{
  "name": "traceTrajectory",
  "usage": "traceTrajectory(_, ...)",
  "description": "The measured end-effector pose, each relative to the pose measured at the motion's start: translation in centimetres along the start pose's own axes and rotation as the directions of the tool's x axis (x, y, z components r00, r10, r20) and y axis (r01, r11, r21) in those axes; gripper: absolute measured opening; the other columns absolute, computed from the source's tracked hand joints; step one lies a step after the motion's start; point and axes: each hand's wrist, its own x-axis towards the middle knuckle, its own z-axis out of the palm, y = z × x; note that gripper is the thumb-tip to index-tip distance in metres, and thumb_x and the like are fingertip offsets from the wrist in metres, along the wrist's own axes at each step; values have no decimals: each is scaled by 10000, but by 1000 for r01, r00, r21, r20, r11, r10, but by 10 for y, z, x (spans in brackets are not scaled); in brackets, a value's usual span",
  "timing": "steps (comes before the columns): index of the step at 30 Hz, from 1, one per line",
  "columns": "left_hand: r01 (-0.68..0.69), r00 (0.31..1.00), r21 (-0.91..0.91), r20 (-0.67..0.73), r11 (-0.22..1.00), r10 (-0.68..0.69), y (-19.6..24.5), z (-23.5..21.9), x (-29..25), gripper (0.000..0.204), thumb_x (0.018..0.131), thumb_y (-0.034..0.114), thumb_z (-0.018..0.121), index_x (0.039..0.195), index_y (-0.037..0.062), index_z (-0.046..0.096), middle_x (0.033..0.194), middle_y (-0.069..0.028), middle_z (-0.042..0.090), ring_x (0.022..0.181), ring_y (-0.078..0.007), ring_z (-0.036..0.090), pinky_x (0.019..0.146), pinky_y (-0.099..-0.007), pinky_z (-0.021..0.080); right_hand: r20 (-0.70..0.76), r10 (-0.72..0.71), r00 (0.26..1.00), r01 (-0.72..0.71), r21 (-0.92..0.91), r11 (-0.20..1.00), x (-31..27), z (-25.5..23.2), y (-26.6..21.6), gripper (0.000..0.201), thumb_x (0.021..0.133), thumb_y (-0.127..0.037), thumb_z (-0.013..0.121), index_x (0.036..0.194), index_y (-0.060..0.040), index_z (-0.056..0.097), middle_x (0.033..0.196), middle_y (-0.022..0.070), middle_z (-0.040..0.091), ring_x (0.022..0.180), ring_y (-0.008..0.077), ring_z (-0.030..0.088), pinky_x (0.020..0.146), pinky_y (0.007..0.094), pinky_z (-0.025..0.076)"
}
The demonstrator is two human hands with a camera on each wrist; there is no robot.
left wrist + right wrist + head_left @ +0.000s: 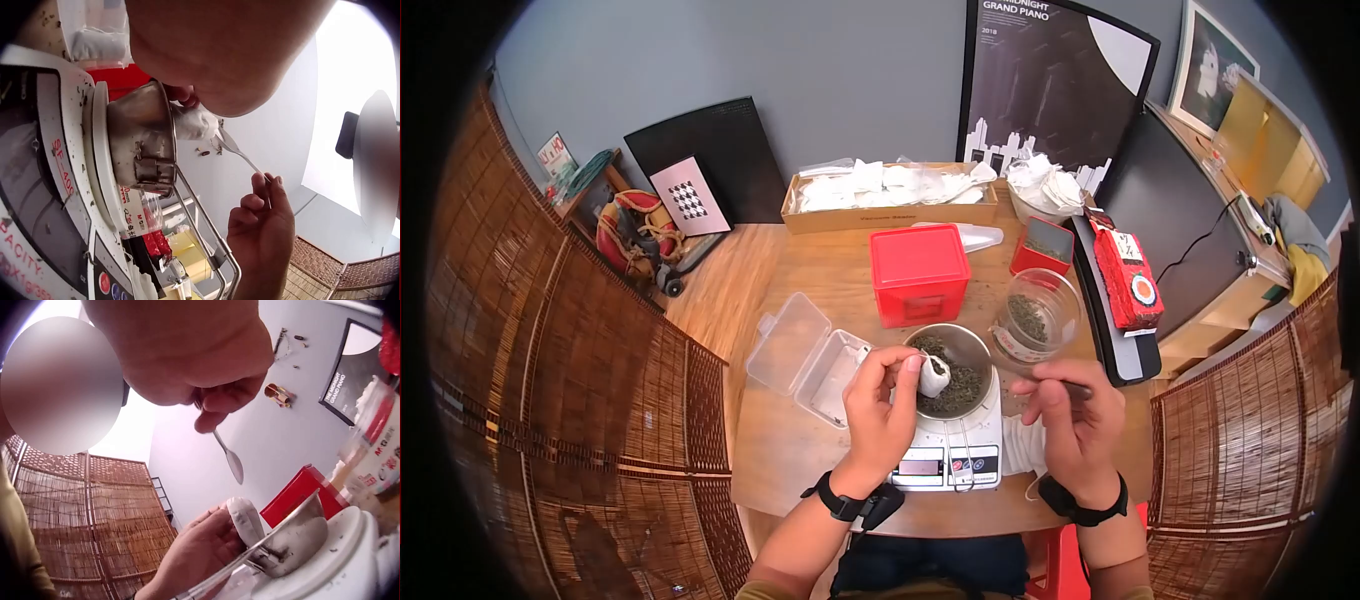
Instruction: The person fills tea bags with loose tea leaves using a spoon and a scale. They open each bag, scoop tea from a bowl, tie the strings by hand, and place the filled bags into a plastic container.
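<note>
My left hand (pixel 880 408) pinches a small white tea bag (pixel 935 380) by its top edge, its mouth open and dark dried leaves showing inside. The bag hangs over a metal pan (pixel 977 347) with a wire handle. Loose dried tea leaves (pixel 962 388) lie in the pan, which stands on a white kitchen scale (pixel 908 482). To the right, my right hand (pixel 1080 425) grips a thin metal spoon (pixel 234 467) between thumb and fingers. In the right wrist view, the spoon's bowl points down, a little above the bag and apart from it.
Left of the scale lies an open clear plastic box (pixel 788 340). A red lidded canister (pixel 920 262) stands behind the pan; a clear tub (pixel 1062 305) with leaves is at its right. Farther back are a carton of white bags (pixel 890 215) and an open red tin (pixel 1040 262).
</note>
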Motion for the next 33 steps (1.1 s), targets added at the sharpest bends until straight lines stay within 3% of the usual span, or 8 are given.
traceTrajectory(3,39,999,-49,-21,998,-40,0,17,-11,102,1103,23,674,1177,-40,704,1029,-68,753,882,-87,678,785,-237,543,141,30,990,-17,-94,995,0,-14,-4,162,1114,-65,657,1233,44,675,1025,148,816,709,145,740,651,269,599)
traceTrajectory(6,46,998,-53,-42,998,-48,1,17,-9,104,1109,26,665,1187,-36,695,1036,-62,757,876,-76,666,772,-234,535,-70,54,996,-53,21,998,-2,-9,0,143,1087,-37,690,1201,47,694,971,114,803,707,124,723,644,260,582)
traceTrajectory(8,57,997,-107,-50,993,-62,1,17,-8,106,1116,32,655,1198,-30,684,1049,-64,762,868,-72,656,761,-232,528,8,134,991,-132,-152,980,3,-9,0,131,1068,-34,716,1182,30,716,946,91,795,703,115,712,636,253,563)
traceTrajectory(11,84,994,-128,-64,988,-93,4,14,-8,108,1122,41,650,1205,-24,675,1057,-68,766,862,-70,648,753,-228,522,67,91,994,-66,-308,949,1,-8,11,125,1068,-45,721,1179,11,729,947,80,795,703,115,706,633,250,552)
traceTrajectory(15,83,994,-143,-53,986,-91,6,13,-7,107,1123,50,654,1200,-23,672,1059,-70,768,856,-72,644,751,-230,522,118,73,990,-32,-317,948,-4,-4,29,122,1075,-64,715,1173,6,733,937,86,795,666,114,690,614,251,536)
traceTrajectory(20,81,996,-112,-27,990,-85,6,10,-6,111,1126,51,651,1204,-27,668,1065,-78,770,878,-74,657,765,-235,534,-60,383,922,-378,80,922,-14,2,43,152,1118,-112,673,1171,24,718,939,111,810,633,109,679,613,248,534)
traceTrajectory(23,87,996,-122,-23,989,-90,7,10,-5,111,1125,45,651,1204,-30,669,1059,-80,768,888,-79,669,778,-237,542,-12,474,881,-466,164,870,-13,0,48,190,1135,-158,661,1186,21,701,956,122,812,647,96,681,609,229,522)
traceTrajectory(33,74,997,-63,8,995,-74,4,3,-4,119,1099,14,676,1191,-57,700,1054,-80,756,895,-87,681,786,-236,548,-45,580,814,-522,381,763,-17,-2,61,248,1162,-253,627,1198,-17,691,963,118,803,629,85,662,555,221,465)
